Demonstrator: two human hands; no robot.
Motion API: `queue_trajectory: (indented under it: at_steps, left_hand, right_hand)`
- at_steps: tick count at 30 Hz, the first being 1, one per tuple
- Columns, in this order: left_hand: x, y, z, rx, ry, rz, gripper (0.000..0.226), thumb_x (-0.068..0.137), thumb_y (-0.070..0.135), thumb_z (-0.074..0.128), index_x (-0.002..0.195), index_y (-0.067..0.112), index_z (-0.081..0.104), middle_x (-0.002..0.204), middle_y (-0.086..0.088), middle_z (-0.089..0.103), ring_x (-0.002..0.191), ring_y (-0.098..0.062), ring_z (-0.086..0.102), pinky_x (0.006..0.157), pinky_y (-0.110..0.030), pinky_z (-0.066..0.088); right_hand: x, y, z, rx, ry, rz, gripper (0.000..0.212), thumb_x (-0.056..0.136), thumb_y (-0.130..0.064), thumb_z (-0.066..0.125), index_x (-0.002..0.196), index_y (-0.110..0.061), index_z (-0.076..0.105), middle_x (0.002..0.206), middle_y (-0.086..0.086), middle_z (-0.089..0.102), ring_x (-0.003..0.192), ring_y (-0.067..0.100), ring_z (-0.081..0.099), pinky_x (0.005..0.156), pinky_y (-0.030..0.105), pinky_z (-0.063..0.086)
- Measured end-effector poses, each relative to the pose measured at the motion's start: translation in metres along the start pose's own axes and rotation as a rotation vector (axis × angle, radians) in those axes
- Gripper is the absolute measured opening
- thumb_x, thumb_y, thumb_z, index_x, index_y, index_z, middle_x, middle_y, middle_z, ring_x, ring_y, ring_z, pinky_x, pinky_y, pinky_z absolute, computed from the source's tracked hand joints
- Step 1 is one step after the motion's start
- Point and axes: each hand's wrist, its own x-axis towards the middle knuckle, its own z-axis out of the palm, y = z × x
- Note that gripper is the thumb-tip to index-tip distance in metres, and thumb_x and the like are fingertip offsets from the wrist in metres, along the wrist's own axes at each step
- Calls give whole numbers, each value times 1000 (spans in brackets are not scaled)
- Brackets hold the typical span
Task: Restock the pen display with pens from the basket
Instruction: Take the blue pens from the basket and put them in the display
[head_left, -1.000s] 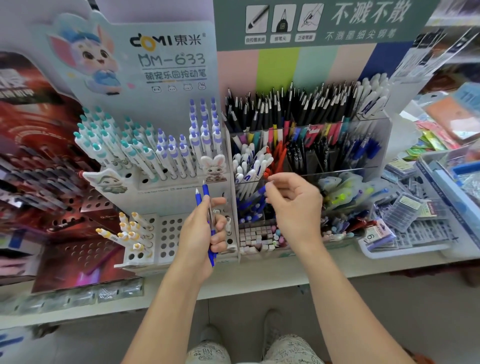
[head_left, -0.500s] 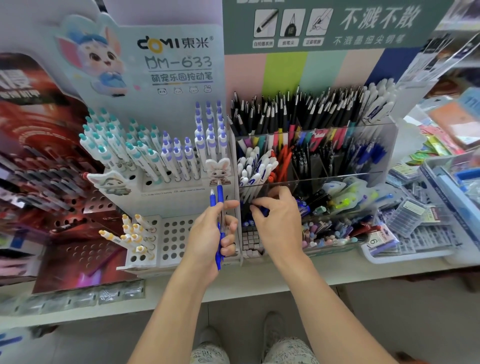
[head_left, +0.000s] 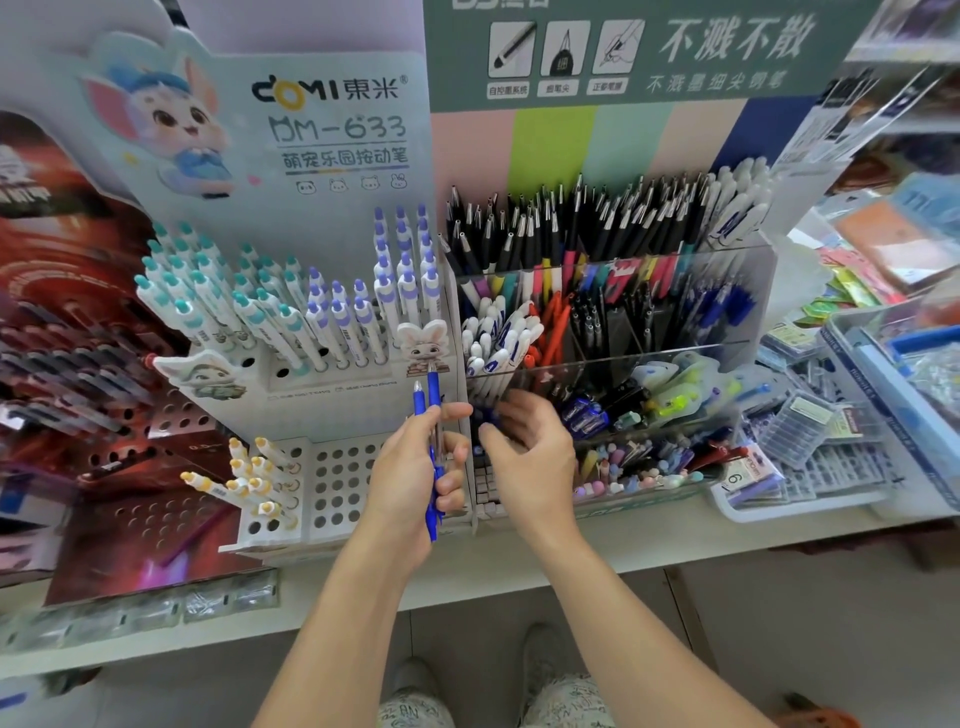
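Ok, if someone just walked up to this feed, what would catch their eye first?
Probably the left hand at centre, gripping two blue pens upright, with the right hand reaching toward the clear bins. Next, the cartoon rabbit display board upper left, above rows of teal and purple-capped white pens.

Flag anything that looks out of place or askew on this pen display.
The yellow-capped pens in the lower white rack splay sideways at loose angles instead of standing straight, and most holes beside them are unfilled.
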Motion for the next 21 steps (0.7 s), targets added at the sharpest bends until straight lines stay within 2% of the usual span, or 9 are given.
queue_trajectory:
  at_steps: [3, 6, 8, 11, 13, 16, 18, 21]
  left_hand:
    - [0, 1, 1, -1, -8, 1, 32, 107, 26, 40, 116, 8, 66, 62, -2, 50, 43, -10, 30, 36, -20, 26]
    - [0, 1, 0, 2, -17, 1, 32, 108, 27, 40, 116, 9, 66, 62, -1, 50, 43, -9, 32, 35, -19, 27]
    - [0, 0, 0, 15, -18, -2, 32, 108, 27, 41, 117, 9, 66, 62, -1, 51, 42, -9, 32, 35, -19, 28]
    - [0, 1, 1, 51, -38, 0, 30, 107, 27, 43, 117, 10, 66, 65, -2, 53, 43, -9, 32, 35, -19, 28]
    - [0, 2, 2, 91, -69, 6, 29, 107, 27, 43, 116, 9, 65, 66, -4, 54, 43, -9, 31, 35, -19, 27]
    - [1, 2, 5, 152, -137, 13, 30, 107, 28, 43, 115, 10, 65, 69, -5, 56, 43, -9, 30, 35, -19, 27]
    - [1, 2, 7, 174, -168, 21, 30, 107, 30, 45, 112, 13, 69, 68, -3, 56, 44, -9, 30, 36, -19, 27]
    - [1, 4, 8, 172, -187, 33, 28, 106, 30, 46, 111, 16, 70, 69, -3, 56, 45, -9, 30, 37, -19, 28]
  right_hand:
    - [-1, 5, -3, -166, -81, -117, 26, 86, -6, 70, 109, -17, 75, 107, -11, 72, 100, 3, 68, 90, 26, 57]
    - [7, 5, -15, -203, -145, -127, 27, 89, -8, 68, 114, -18, 73, 106, -15, 73, 101, -2, 68, 92, 22, 55]
    - [12, 2, -20, -163, -129, -92, 24, 92, -8, 67, 114, -16, 73, 106, -12, 74, 100, -1, 68, 93, 23, 56]
    - [19, -11, -26, -72, -47, -53, 16, 95, -10, 65, 106, -19, 74, 98, -10, 75, 94, 0, 69, 86, 22, 56]
    - [26, -25, -32, -30, -40, -31, 12, 97, -18, 65, 97, -22, 76, 90, -6, 76, 88, 5, 70, 82, 27, 57]
    - [30, -51, -36, 69, -169, 42, 18, 97, -27, 66, 88, -16, 78, 79, 1, 73, 76, 10, 66, 73, 28, 56]
    - [28, -64, -36, 86, -273, 104, 21, 96, -30, 67, 87, -14, 78, 74, -2, 71, 71, 7, 64, 68, 25, 54]
    - [22, -69, -31, 126, -354, 140, 17, 96, -19, 67, 98, -6, 78, 69, -6, 73, 62, -2, 63, 60, 13, 48]
